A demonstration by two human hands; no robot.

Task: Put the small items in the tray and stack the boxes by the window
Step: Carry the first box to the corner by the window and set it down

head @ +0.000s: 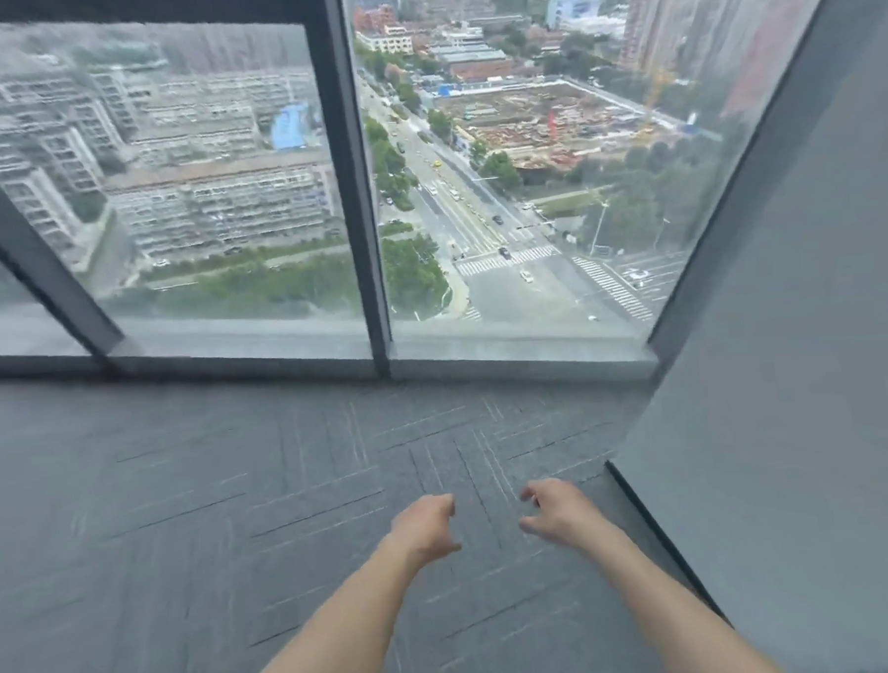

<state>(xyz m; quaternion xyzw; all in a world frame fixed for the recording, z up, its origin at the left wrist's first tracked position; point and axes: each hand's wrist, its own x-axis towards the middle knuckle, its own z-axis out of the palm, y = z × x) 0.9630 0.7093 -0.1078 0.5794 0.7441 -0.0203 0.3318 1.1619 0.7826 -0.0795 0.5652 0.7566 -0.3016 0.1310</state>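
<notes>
My left hand [425, 527] and my right hand [556, 510] reach forward over the grey carpet [183, 504], a short gap between them. Both hold nothing, with fingers loosely curled and apart, palms facing each other. No box, tray or small item is in view. The large window [208, 194] runs across the far side, its sill [515, 353] a little beyond my hands.
A grey wall [793, 369] rises on the right, its dark base edge running close past my right forearm. A dark vertical window post [362, 186] splits the glass. A slanted frame bar [31, 255] crosses the left pane. Bare carpet stretches to the left.
</notes>
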